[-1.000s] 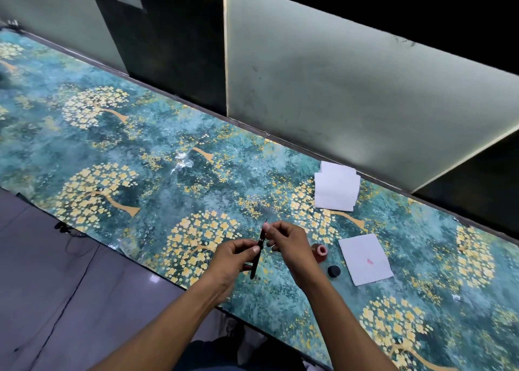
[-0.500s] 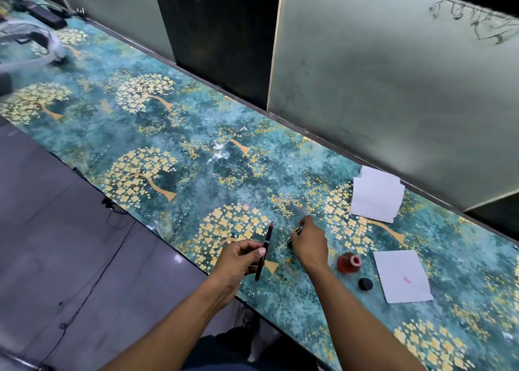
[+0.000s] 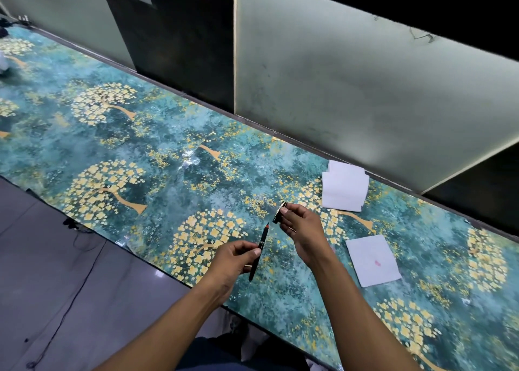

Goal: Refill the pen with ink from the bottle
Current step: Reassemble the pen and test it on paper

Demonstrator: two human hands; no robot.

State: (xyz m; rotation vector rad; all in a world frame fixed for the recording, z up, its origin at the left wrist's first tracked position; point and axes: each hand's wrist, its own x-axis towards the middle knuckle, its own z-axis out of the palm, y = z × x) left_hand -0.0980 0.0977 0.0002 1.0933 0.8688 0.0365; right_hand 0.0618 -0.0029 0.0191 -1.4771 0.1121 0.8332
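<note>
A: Pen (image 3: pixel 259 251) first: we have it pinched in our left hand (image 3: pixel 234 261), thumb and fingers closed round the lower barrel, red-tipped end pointing up and away, held above the near edge of the tabletop (image 3: pixel 157 157).

B: And our right hand (image 3: pixel 302 226)?

A: It sits just beyond and to the right of the pen, not touching it, fingers closed on a short dark piece with a gold rim (image 3: pixel 279 212). We judge it to be the pen's cap or a section of its barrel; we cannot tell which from here.

B: Where is the ink bottle?

A: We cannot see it. Our right wrist covers the patch of tabletop to the right of the pen, so it may be hidden there. Further right of the pen lies a paper sheet with a pink spot (image 3: pixel 372 259), and beyond it, near the wall, a stack of white papers (image 3: pixel 344 188).

B: So what is the step, as we read it?

A: Fitting the two parts together, it seems to us. To do it well, we should keep the pen steady in the left hand and let the right bring its piece in along the pen's own line, open end first.

B: Any cautions?

A: We should avoid touching the red tip, which may be wet, and ease the piece on straight rather than at a slant. We had better work over the spotted sheet, so any drip lands there and not on the tabletop.
</note>
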